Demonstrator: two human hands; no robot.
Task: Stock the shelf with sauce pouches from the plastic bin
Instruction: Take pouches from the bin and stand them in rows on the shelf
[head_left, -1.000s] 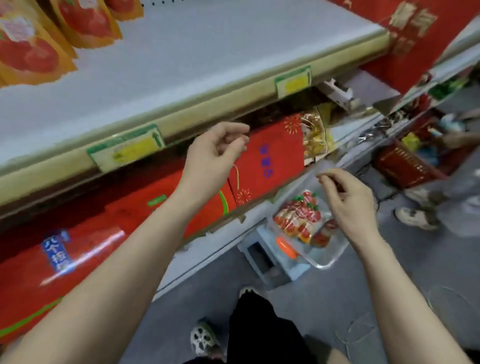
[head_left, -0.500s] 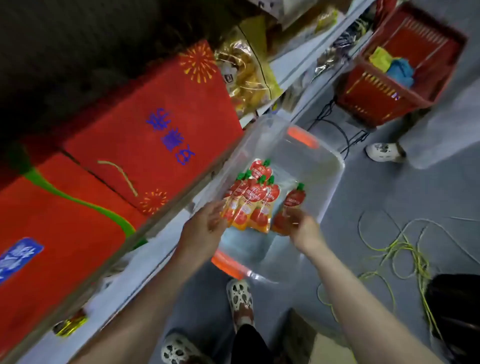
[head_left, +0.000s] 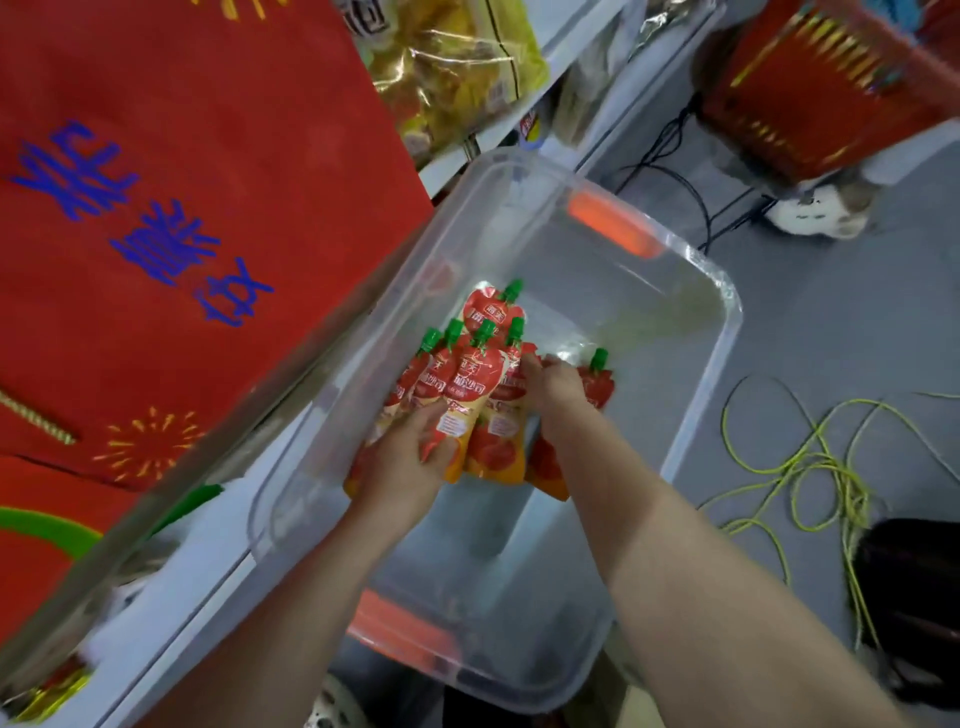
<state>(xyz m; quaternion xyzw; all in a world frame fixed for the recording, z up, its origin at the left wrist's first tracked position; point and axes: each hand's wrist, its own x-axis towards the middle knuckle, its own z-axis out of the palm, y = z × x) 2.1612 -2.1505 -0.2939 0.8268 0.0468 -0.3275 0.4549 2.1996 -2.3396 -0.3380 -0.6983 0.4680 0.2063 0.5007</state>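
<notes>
A fanned bunch of red sauce pouches (head_left: 480, 400) is gripped at its lower ends by the left hand (head_left: 410, 462) and steadied from the other side by the closed right hand (head_left: 553, 384), inside the clear plastic bin (head_left: 691, 415). The green caps are pointed away from the person, long axes running up the frame. White Chinese characters are printed on the pouches, too blurred to be read. Blue Chinese characters are seen on a red box (head_left: 182, 218) on the shelf (head_left: 208, 561) beside the bin.
</notes>
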